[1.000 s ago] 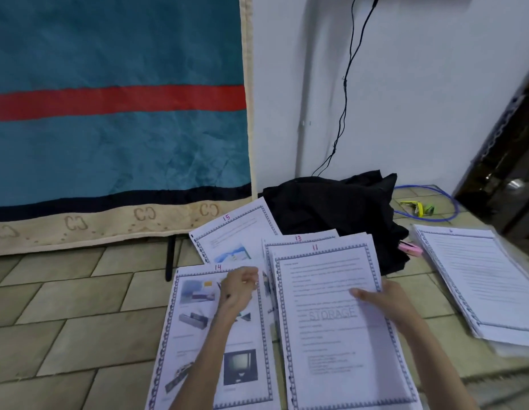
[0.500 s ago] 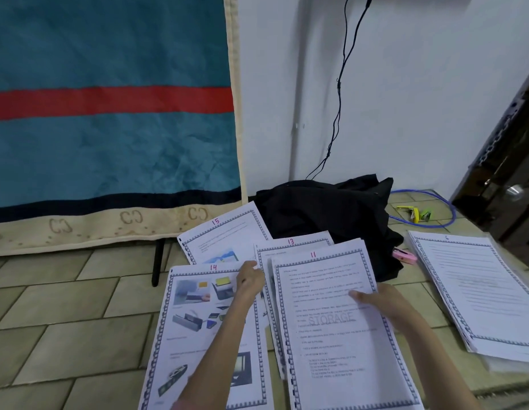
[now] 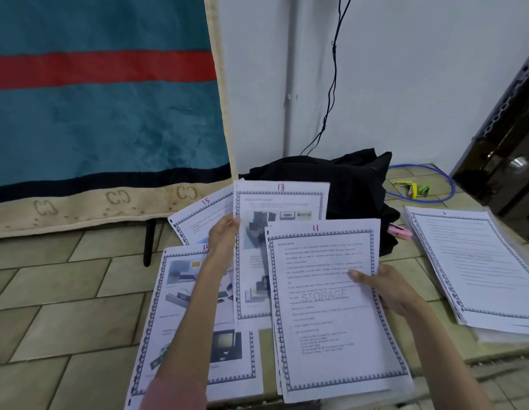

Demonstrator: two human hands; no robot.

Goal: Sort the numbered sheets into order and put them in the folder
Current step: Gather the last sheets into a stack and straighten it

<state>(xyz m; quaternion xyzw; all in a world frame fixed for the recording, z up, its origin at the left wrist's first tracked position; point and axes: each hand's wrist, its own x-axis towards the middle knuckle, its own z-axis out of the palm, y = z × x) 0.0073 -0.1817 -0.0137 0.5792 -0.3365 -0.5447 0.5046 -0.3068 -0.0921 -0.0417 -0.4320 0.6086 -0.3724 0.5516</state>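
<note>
Landmark: black bag [image 3: 331,184], on the tiled floor against the white wall.
Sheet 13 [image 3: 282,220]: lifted in front of the bag's left part, upright and a little blurred.
Left hand [image 3: 223,236]: pinched sheet 13 at its left edge, thumb in front, fingers behind and out of sight.
Sheet 11 [image 3: 331,306]: top of a small stack, nearer the person than the bag, overlapping sheet 13's lower right.
Right hand [image 3: 387,288]: gripped the stack's right edge, thumb pressed flat on the page; fingers under the paper, could not tell their set.
Sheet 14 [image 3: 180,291]: flat on the floor, left of sheet 11.
Sheet 15 [image 3: 204,214]: on the floor beside the bag's left end, partly behind sheet 13.
Pile [image 3: 476,261]: topped by a 6, right of the bag.
Folder: not seen.
Handling: paper judged light, limp, slippery in a stack; best pinched at a side edge near mid-height, a lone corner would droop or crease.
</note>
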